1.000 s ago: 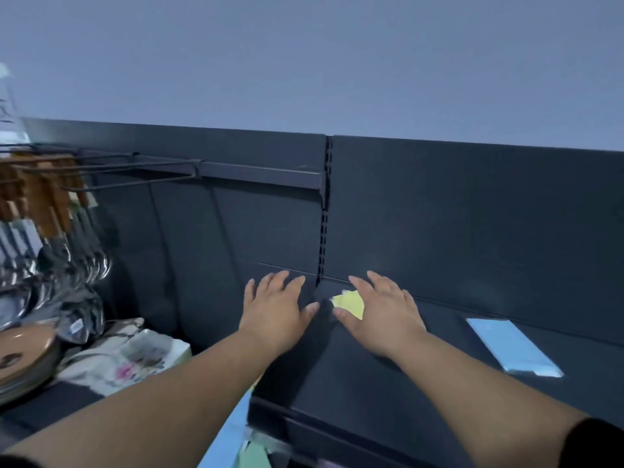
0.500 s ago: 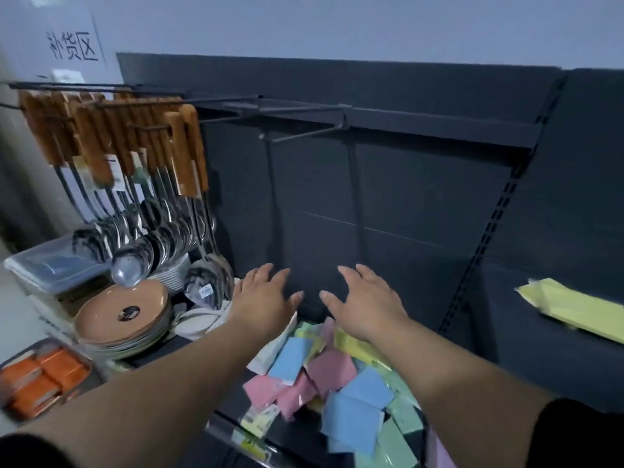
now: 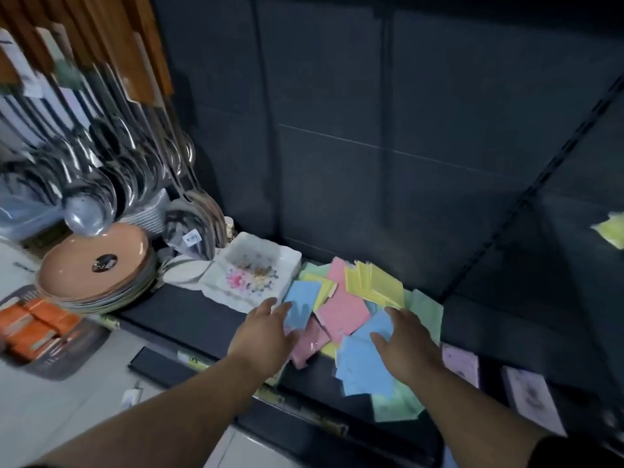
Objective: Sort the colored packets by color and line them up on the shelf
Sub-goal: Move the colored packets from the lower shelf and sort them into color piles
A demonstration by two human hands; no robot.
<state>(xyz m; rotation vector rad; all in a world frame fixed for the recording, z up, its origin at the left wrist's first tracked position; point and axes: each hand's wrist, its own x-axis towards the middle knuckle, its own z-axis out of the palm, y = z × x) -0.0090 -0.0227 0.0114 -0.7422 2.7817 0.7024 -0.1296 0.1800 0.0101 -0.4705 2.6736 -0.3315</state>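
A loose heap of colored packets lies on the dark lower shelf [image 3: 189, 315]: yellow packets [image 3: 376, 282] at the back, pink packets [image 3: 341, 314] in the middle, blue packets [image 3: 366, 369] in front, green packets [image 3: 425, 309] at the right. My left hand [image 3: 263, 332] hovers open over the heap's left side, fingertips at a blue packet [image 3: 302, 302]. My right hand [image 3: 405, 346] is spread open over the blue packets. Neither holds anything. A yellow packet [image 3: 611, 229] lies on the higher shelf at the far right.
A white flowered dish [image 3: 251, 271] sits just left of the heap. A stack of orange plates [image 3: 98, 268] and hanging ladles [image 3: 101, 184] fill the left. Two pale purple packets [image 3: 461, 364] lie at the right on the lower shelf. Orange boxes [image 3: 33, 325] sit lower left.
My view has swung down and left from the upper shelf to the lower one. Both hands left the yellow packet on the upper shelf and came down over the mixed heap.
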